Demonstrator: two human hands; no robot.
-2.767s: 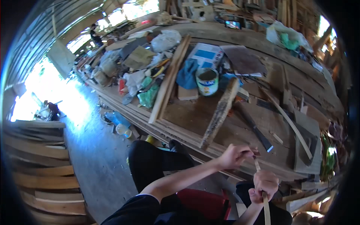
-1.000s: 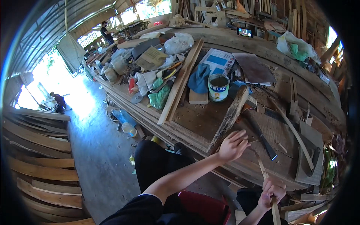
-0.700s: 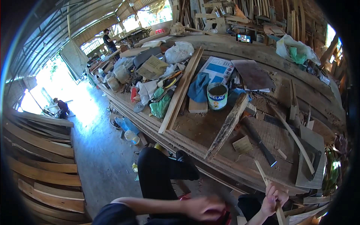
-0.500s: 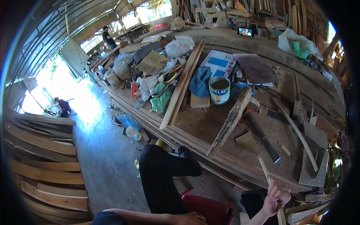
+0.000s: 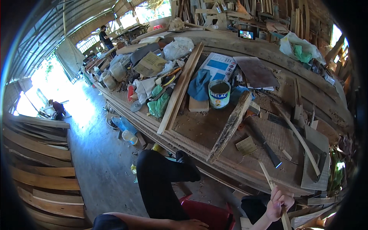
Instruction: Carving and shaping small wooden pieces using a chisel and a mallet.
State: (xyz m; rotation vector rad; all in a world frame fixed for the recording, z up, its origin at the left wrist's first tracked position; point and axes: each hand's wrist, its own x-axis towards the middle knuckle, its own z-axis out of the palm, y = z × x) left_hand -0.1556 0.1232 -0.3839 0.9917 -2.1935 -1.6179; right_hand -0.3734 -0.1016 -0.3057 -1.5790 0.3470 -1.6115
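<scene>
At the lower right, my right hand (image 5: 280, 202) is closed around a thin wooden strip (image 5: 267, 174). The strip slants up toward the bench edge, and its lower end passes below my fist. My left hand (image 5: 194, 225) lies low by the red plastic chair (image 5: 209, 213), fingers stretched out and partly cut off by the lower edge. On the bench beyond the strip is a dark, long tool with a bright flat end, like a chisel (image 5: 264, 143). Beside it are a small square brown piece (image 5: 246, 145) and a rough-edged wooden slat (image 5: 230, 128).
A tin can (image 5: 219, 94) stands by a blue cloth (image 5: 199, 84) on the workbench (image 5: 191, 128). Long boards (image 5: 182, 88), plastic bags (image 5: 158, 105) and a phone (image 5: 246, 35) lie further back. Curved planks (image 5: 46, 178) are stacked at left. Two people are far off.
The whole view has shifted slightly, so the scene sits a little further left. My right hand still grips the wooden strip, and my left hand stays low.
</scene>
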